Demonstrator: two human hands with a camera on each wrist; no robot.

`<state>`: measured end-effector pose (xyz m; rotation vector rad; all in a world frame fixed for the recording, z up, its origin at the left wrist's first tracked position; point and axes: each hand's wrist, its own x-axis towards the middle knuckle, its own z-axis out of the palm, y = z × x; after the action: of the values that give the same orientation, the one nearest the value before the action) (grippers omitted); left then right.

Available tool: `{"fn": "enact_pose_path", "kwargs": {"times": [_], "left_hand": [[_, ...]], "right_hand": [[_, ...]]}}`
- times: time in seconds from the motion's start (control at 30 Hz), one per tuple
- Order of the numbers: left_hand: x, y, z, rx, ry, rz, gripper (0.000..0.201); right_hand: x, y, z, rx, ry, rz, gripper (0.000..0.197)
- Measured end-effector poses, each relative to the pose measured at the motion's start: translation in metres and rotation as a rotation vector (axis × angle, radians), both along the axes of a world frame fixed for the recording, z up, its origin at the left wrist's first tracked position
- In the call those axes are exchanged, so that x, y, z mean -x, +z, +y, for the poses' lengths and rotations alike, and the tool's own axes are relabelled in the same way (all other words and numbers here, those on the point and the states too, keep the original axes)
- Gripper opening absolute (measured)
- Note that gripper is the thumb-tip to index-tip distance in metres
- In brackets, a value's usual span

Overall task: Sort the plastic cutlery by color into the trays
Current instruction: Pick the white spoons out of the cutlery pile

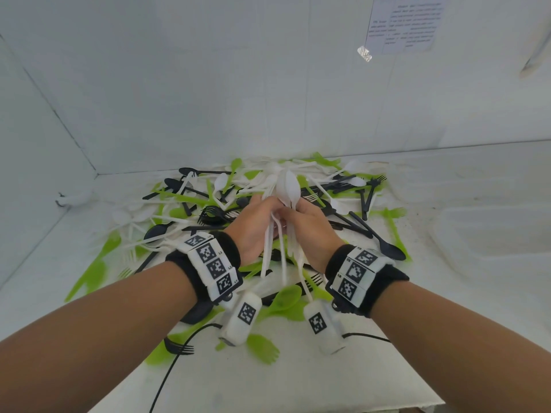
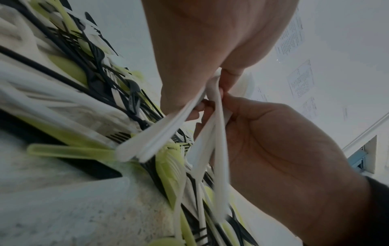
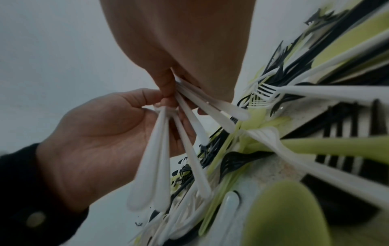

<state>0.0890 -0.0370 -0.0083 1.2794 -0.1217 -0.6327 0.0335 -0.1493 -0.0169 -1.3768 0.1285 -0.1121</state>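
Note:
Both hands meet over the middle of a pile of green, black and white plastic cutlery [image 1: 208, 210] on a white table. Together they hold a bundle of white spoons [image 1: 286, 186], bowls pointing away and handles [image 1: 267, 251] fanning down toward me. My left hand [image 1: 269, 210] grips the bundle from the left, and my right hand [image 1: 301, 211] pinches it from the right. In the right wrist view the left hand [image 3: 164, 101] wraps several handles [image 3: 155, 158] while the right thumb and fingers [image 3: 168, 83] pinch others. The left wrist view shows the same white handles [image 2: 168, 131] between the two hands.
A pale translucent tray [image 1: 489, 234] stands at the right of the table. White walls close off the back and left. Green forks [image 1: 264, 348] and a black fork [image 1: 179, 347] lie near the front, beside a black cable [image 1: 167, 371]. A black spoon [image 1: 390, 251] lies right of my right wrist.

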Motion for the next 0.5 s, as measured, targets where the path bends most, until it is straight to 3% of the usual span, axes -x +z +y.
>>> {"fn": "enact_pose_path", "kwargs": {"times": [0.17, 0.3, 0.5], "left_hand": [[-0.002, -0.009, 0.007, -0.049, 0.050, -0.038, 0.037], [-0.008, -0.011, 0.017, -0.154, 0.198, -0.071, 0.037], [-0.016, -0.010, 0.022, -0.217, 0.230, -0.191, 0.027]], "right_hand": [[-0.001, -0.003, 0.009, -0.026, 0.002, 0.017, 0.018], [-0.003, -0.007, 0.012, -0.026, -0.163, 0.056, 0.029], [0.003, -0.008, 0.021, 0.348, -0.057, 0.020, 0.045]]}}
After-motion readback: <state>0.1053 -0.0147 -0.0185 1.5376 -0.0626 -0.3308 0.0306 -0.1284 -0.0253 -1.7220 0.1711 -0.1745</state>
